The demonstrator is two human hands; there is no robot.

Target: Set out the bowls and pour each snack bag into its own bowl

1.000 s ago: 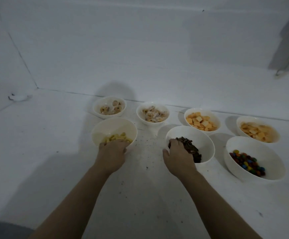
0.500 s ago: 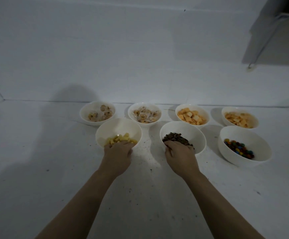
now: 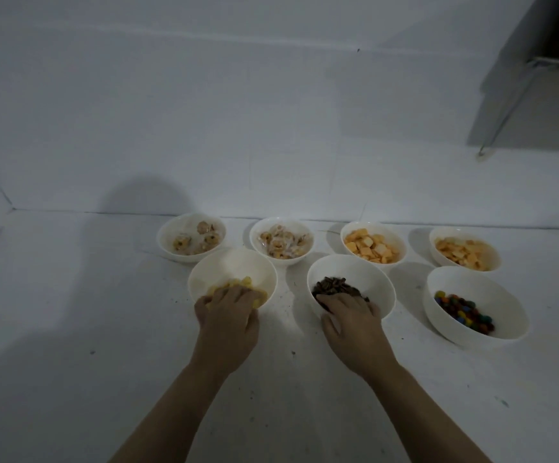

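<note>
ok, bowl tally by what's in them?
Wrapped round cookies: 2, far-left bowl and the bowl beside it
Orange square crackers: 2
Yellow snack: 1, left hand on its rim
Dark brown pieces: 1, right hand on its rim
Multicoloured candies: 1
Total: 7 bowls

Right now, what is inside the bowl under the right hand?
The front middle bowl holds a heap of dark brown snack pieces. The right hand grips its near rim, covering the near pieces; what kind they are is unclear.

Seven white bowls (image 3: 351, 269) of snacks, two rows.
</note>
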